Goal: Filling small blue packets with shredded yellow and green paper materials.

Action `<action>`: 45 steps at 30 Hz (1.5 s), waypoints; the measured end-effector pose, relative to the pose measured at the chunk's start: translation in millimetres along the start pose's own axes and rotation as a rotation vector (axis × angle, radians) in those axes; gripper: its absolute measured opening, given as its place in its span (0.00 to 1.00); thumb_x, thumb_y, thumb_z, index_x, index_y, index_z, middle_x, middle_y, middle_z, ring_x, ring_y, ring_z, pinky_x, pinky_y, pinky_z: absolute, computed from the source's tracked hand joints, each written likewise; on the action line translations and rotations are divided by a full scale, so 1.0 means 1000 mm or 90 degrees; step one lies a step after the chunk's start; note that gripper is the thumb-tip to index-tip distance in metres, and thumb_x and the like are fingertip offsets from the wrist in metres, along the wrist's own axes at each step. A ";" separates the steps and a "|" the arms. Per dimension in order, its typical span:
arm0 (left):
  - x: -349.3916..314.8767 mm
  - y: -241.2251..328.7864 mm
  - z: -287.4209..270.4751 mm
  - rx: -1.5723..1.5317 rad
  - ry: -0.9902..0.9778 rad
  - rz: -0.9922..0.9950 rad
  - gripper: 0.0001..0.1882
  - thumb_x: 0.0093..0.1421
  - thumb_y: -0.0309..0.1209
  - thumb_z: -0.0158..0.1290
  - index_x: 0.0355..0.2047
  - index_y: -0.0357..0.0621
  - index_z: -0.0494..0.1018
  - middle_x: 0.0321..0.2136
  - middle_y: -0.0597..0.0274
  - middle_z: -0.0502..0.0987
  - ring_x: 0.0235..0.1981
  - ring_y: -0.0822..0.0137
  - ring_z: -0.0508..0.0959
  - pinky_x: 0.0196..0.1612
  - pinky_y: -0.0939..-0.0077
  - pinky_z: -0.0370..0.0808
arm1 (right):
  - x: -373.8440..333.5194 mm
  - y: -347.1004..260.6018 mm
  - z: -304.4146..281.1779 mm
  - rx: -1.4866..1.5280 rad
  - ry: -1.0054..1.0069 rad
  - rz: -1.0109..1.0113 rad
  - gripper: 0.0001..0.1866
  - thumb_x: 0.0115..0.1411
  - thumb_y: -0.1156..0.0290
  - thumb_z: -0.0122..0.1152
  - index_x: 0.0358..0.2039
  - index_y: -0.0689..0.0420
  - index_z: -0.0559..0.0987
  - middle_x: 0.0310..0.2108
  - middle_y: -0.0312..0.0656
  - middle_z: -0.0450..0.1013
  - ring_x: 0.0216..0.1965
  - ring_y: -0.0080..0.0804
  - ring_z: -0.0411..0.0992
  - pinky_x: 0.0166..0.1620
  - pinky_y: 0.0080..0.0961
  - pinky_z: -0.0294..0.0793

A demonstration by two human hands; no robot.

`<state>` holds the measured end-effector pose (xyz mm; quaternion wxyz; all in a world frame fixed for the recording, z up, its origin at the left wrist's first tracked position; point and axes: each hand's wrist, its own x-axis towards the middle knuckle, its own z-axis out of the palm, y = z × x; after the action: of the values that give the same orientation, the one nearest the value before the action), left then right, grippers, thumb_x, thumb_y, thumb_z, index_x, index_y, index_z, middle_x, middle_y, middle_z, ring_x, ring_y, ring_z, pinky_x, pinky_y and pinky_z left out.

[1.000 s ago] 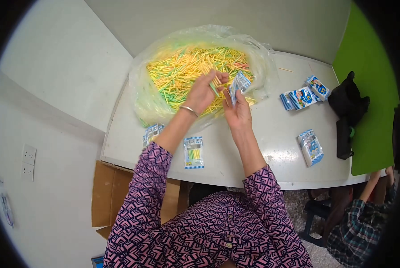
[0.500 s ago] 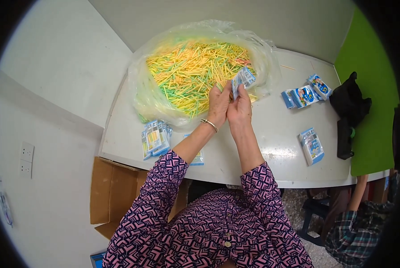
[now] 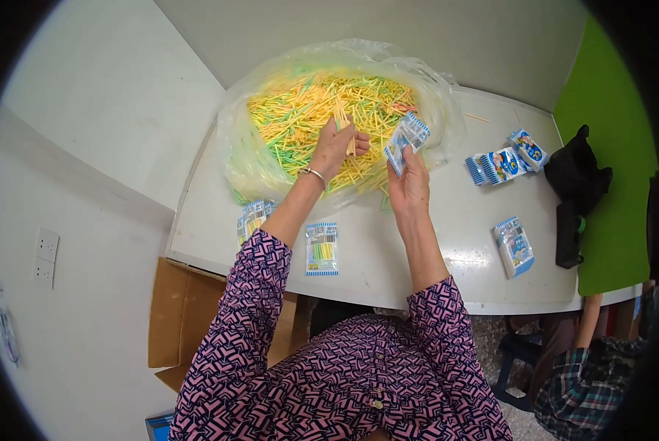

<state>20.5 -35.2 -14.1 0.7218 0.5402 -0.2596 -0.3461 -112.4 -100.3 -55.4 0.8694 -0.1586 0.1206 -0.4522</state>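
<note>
Left hand (image 3: 334, 151) has its grip curled round a small bunch of sticks (image 3: 351, 145) right over the big pile (image 3: 300, 106). Fingers cover part of the bunch, so no count from me. Right hand (image 3: 412, 185) has its grip pinching a blue-and-white packet (image 3: 406, 137) by the lower end, thumb on top, packet tilted up and rightward. Can't make out what's inside it.

Forearms angle inward from the bottom, hands apart. The pile's mostly yellow and green, sitting in a clear plastic bag (image 3: 230, 147) on the white worktop (image 3: 373, 250); the bag's folds blur its edges.

Between the forearms lies 1 flat packet (image 3: 322, 250) with yellow-green sticks showing through. The left stack (image 3: 253, 215) is half hidden by the left forearm. Over right there's a packet cluster (image 3: 502, 165) and 1 lone packet (image 3: 514, 248). They've all got printing, but it's tiny. No clue what the black object (image 3: 575, 169) is. A plaid sleeve (image 3: 575, 389) gets cut off by the dark rim.
</note>
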 end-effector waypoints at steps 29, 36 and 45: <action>-0.046 0.041 0.023 0.007 -0.232 -0.005 0.17 0.65 0.39 0.42 0.33 0.35 0.68 0.36 0.46 0.76 0.40 0.56 0.78 0.46 0.68 0.75 | -0.038 -0.051 -0.031 -0.565 -0.274 0.254 0.10 0.56 0.67 0.60 0.31 0.61 0.79 0.24 0.31 0.73 0.25 0.12 0.66 0.29 0.11 0.63; -0.063 0.035 0.029 0.077 -0.308 -0.031 0.25 0.65 0.46 0.41 0.35 0.32 0.74 0.34 0.54 0.77 0.40 0.67 0.76 0.45 0.77 0.70 | -0.044 -0.058 -0.029 -0.568 -0.298 0.301 0.11 0.54 0.66 0.62 0.30 0.61 0.80 0.24 0.31 0.74 0.26 0.13 0.67 0.31 0.12 0.65; -0.074 0.019 0.036 0.204 -0.298 0.058 0.25 0.65 0.48 0.39 0.38 0.37 0.74 0.34 0.59 0.77 0.38 0.73 0.71 0.45 0.79 0.67 | -0.045 -0.057 -0.040 -0.499 -0.297 0.321 0.11 0.55 0.67 0.62 0.33 0.62 0.80 0.26 0.31 0.75 0.27 0.13 0.68 0.33 0.12 0.65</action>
<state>-48.5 4.3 13.7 0.5627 0.5405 -0.4946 -0.3829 -194.8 -101.0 -67.6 0.8304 -0.5347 0.1185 -0.1023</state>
